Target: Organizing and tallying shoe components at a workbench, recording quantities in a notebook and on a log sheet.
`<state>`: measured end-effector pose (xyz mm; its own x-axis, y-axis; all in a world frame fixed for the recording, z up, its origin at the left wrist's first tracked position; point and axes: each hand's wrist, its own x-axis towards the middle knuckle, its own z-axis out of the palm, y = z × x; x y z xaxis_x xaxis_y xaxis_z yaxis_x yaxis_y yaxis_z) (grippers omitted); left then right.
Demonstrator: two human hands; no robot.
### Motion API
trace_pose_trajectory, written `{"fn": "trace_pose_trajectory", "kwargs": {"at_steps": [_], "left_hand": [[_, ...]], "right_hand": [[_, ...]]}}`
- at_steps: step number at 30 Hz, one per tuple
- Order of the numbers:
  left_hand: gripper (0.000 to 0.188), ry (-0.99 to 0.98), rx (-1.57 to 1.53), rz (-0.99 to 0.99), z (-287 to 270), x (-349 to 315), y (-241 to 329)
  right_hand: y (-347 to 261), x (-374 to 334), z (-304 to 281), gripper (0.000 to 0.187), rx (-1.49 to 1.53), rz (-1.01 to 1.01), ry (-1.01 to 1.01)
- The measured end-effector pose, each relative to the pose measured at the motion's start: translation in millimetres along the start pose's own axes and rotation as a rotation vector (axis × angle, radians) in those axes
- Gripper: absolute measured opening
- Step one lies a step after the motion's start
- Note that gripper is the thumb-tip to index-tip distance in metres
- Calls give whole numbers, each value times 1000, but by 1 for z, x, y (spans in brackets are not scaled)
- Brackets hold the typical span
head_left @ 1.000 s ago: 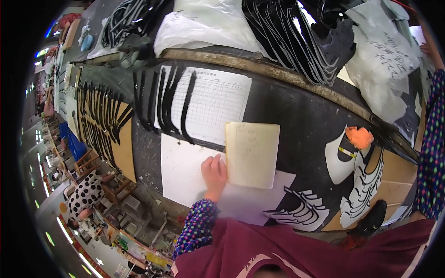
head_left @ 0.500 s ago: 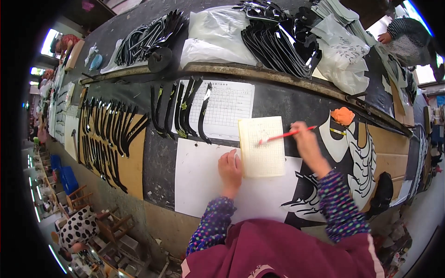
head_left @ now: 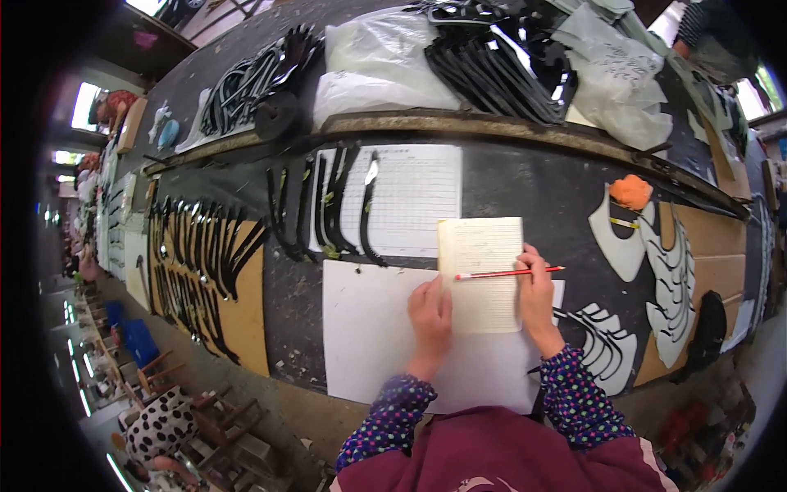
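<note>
A small notebook (head_left: 482, 307) with cream ruled pages and some handwriting lies over a large white sheet (head_left: 369, 328). My left hand (head_left: 429, 316) is closed at its left edge, fingers bent against the pages. Along the right edge sits my right hand (head_left: 537, 295), closed round a red pencil (head_left: 492, 274). That pencil lies level across the pages, its pale eraser end to the left and its point past my fingers to the right. Just beyond the notebook is a printed grid form (head_left: 410, 197) with several curved black strips (head_left: 332, 201) lying on and beside it.
More black strips (head_left: 205, 246) lie in rows on a brown board (head_left: 250, 320) at left. A long metal bar (head_left: 492, 125) crosses the table, with black bundles (head_left: 500, 70) and plastic bags (head_left: 377, 66) behind it. At right are white cut pieces (head_left: 619, 246) and an orange crumpled thing (head_left: 630, 192).
My right hand has come down and in to the notebook's right edge, and the pencil has turned level, eraser end over the page. The view has shifted slightly.
</note>
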<state>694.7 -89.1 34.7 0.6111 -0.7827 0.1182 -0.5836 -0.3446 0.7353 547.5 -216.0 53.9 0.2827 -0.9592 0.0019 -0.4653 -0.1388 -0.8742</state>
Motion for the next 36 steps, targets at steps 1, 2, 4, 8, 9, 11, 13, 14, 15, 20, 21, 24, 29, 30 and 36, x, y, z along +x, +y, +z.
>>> {"fn": "trace_pose_trajectory", "kwargs": {"at_steps": [1, 2, 4, 8, 9, 11, 13, 14, 15, 20, 21, 24, 29, 30, 36], "left_hand": [[33, 4, 26, -8, -4, 3, -2], [31, 13, 1, 24, -4, 8, -5], [26, 99, 56, 89, -13, 24, -19], [27, 260, 270, 159, -34, 92, -50], [27, 273, 314, 197, -37, 110, -57], [26, 284, 362, 236, -35, 141, -67], [29, 260, 341, 296, -22, 167, -66], [29, 256, 331, 303, -12, 178, -65], [30, 222, 333, 281, -4, 187, -65], [37, 93, 426, 237, 26, 202, -99], [37, 72, 415, 234, 31, 202, -103], [38, 75, 439, 271, 38, 210, -116], [39, 47, 429, 259, 47, 228, -122], [39, 57, 461, 261, 50, 230, -123], [41, 9, 382, 209, 53, 245, -128]], "right_hand": [[4, -3, 4, 13, -37, -24, -4], [7, -5, 6, 12, -81, -35, 20], [11, -9, 15, 12, -128, -73, 56], [28, -13, 22, 12, -176, -162, 95], [34, -14, 27, 12, -133, -138, 101], [38, -12, 35, 11, -100, -106, 81], [44, -8, 38, 11, -103, -108, 67], [43, -5, 39, 11, -114, -101, 60], [46, -3, 44, 11, -102, -104, 48], [63, 7, 64, 12, -118, -65, 40], [67, 11, 67, 12, -110, -58, 56], [75, 11, 72, 14, -146, -34, 31], [77, 30, 77, 13, -221, -48, -12], [82, 35, 73, 14, -172, -40, 10], [38, 96, 85, 47, -131, -136, 217]]}}
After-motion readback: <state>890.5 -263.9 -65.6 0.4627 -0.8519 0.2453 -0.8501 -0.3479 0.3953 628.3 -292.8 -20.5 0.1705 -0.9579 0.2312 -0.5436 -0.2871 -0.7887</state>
